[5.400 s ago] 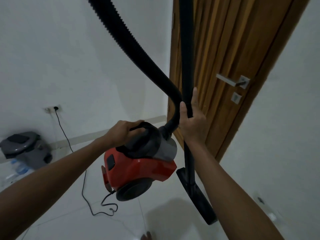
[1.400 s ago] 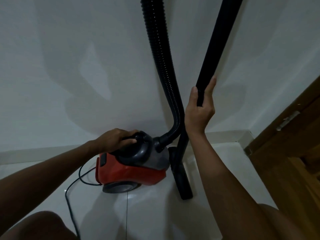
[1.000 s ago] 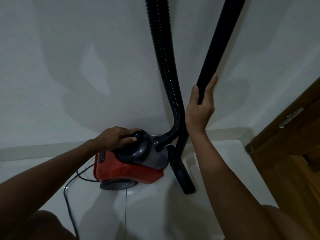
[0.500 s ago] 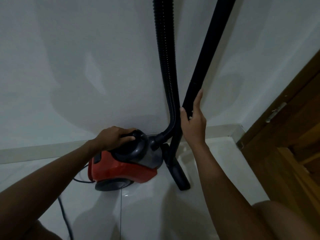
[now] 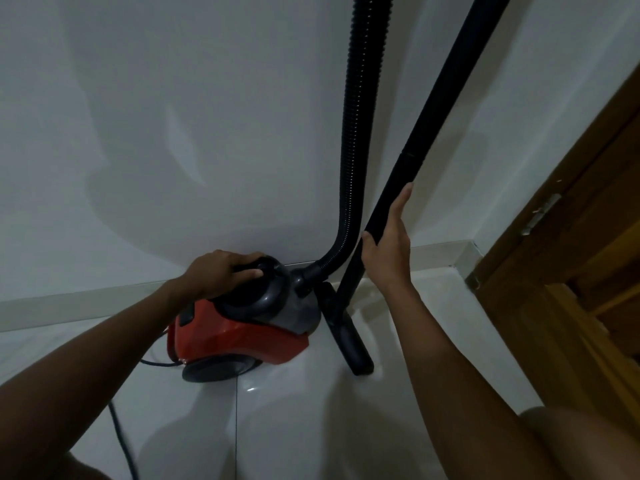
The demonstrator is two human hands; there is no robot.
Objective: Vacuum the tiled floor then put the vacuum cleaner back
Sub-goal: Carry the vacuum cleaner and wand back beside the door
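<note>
The red and grey vacuum cleaner (image 5: 242, 337) stands on the white tiled floor (image 5: 311, 427) against the wall. My left hand (image 5: 221, 271) grips its black top handle. A ribbed black hose (image 5: 360, 126) rises from its front and leaves the frame at the top. The straight black wand (image 5: 433, 109) leans against the wall, and its floor nozzle (image 5: 349, 337) rests on the tiles right of the body. My right hand (image 5: 389, 247) holds the wand low down, thumb on one side and fingers straight along the other.
A white wall (image 5: 173, 133) with a skirting strip (image 5: 69, 303) runs behind the vacuum cleaner. A wooden door frame (image 5: 571, 237) stands at the right. The black power cord (image 5: 121, 441) trails over the floor at lower left. My knee (image 5: 581, 441) shows at lower right.
The vacuum cleaner was carried from near the door and now stands by the wall. My right hand has slid lower down the wand. The wand leans closer to the wall.
</note>
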